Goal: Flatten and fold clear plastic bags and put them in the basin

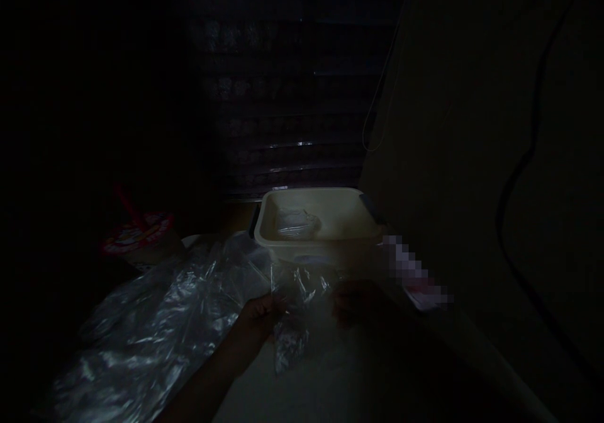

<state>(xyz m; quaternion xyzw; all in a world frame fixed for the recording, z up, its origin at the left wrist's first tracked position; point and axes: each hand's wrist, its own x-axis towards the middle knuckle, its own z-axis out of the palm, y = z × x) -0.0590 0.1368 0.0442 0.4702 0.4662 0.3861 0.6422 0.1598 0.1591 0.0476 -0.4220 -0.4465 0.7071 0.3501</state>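
In dim light, a small clear plastic bag [302, 284] hangs in front of me, with a small clump of something I cannot make out in its lower corner. My left hand [257, 316] pinches the bag's left side. Curled at its right edge are the fingers of my right hand [356, 300], dark and hard to see, and they appear to grip the plastic. Just beyond both hands stands a cream plastic basin [325, 247] with dark handles. Inside the basin lies a clear packet [296, 223].
A large crumpled sheet of clear plastic [165, 322] covers the left of the white table [283, 404]. Behind it is a cup with a red-patterned lid [141, 231] and red straw. A pale, blurred-out item [415, 278] lies right of the basin. Dark slatted blinds [292, 95] hang behind.
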